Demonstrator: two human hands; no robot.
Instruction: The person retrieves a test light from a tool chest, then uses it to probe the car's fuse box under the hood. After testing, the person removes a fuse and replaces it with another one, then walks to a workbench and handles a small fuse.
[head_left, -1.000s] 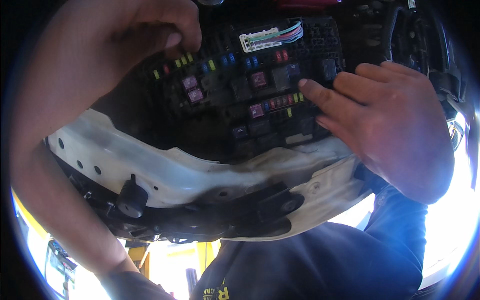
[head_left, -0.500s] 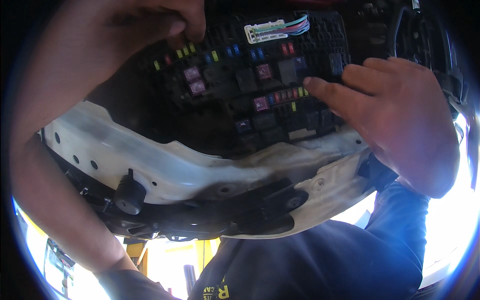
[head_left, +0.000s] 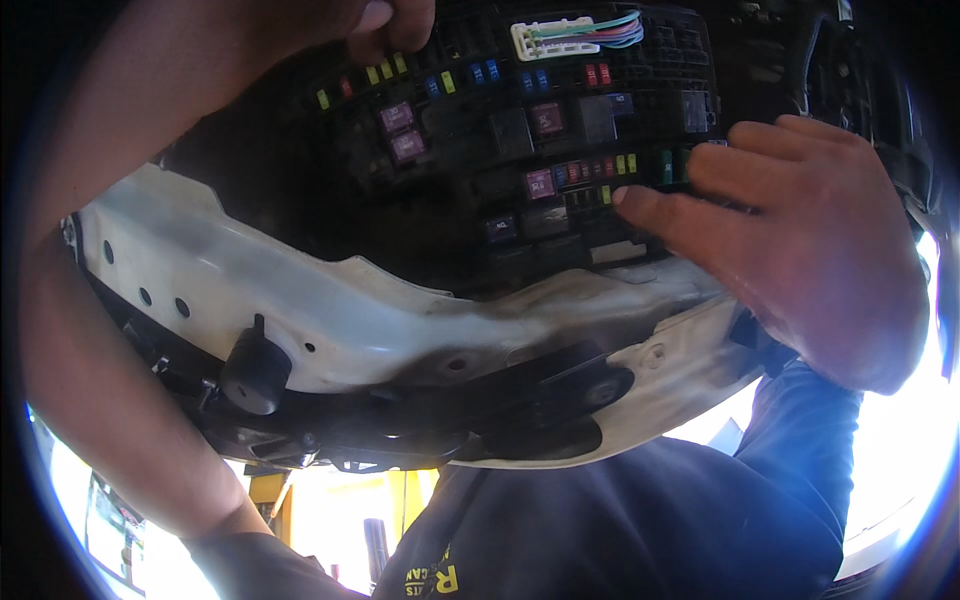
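Note:
A black fuse box (head_left: 450, 190) fills the upper middle, set with small coloured fuses and square relays. My right hand (head_left: 800, 230) comes in from the right, index finger stretched out, the other fingers loosely bent, holding nothing visible. That fingertip is at a small yellow fuse (head_left: 606, 195) below a row of mixed fuses; contact is unclear. At the upper left, my left hand (head_left: 395, 25) is partly cut off by the top edge. Its fingers are bent together just above several yellow fuses (head_left: 386, 70); anything between them is hidden.
A white connector (head_left: 555, 40) with coloured wires lies on the box's far part. Nearer runs a pale metal crossmember (head_left: 300, 300) with holes, a black rubber stop (head_left: 254, 370) in front of it. Dark hoses (head_left: 815, 60) stand at the far right.
My right index fingertip has shifted from the upper yellow fuses to the single yellow one below. The whole scene has slid slightly up and right in view. My left hand stays bent near its fuses.

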